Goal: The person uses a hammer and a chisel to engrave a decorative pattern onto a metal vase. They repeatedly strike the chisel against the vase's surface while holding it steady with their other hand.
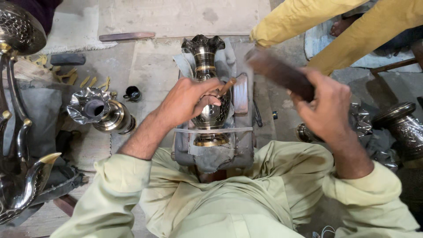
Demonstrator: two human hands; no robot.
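A dark engraved metal vase [207, 88] with a fluted mouth and brass bands lies on a cloth-padded block [240, 150] in front of me, held down by a strap. My left hand [187, 99] rests on the vase's belly and pinches a small chisel with a wooden handle [225, 86] against the metal. Raised to the right of the vase, my right hand [328, 108] grips a dark wooden mallet [277, 72], which is blurred.
A second fluted vase [99, 112] lies on its side at left, near a small black cup [133, 93]. Large metal ware [20, 132] stands at the far left. More engraved pieces [403, 125] lie at right. Another person's yellow-clad legs [335, 31] are at top right.
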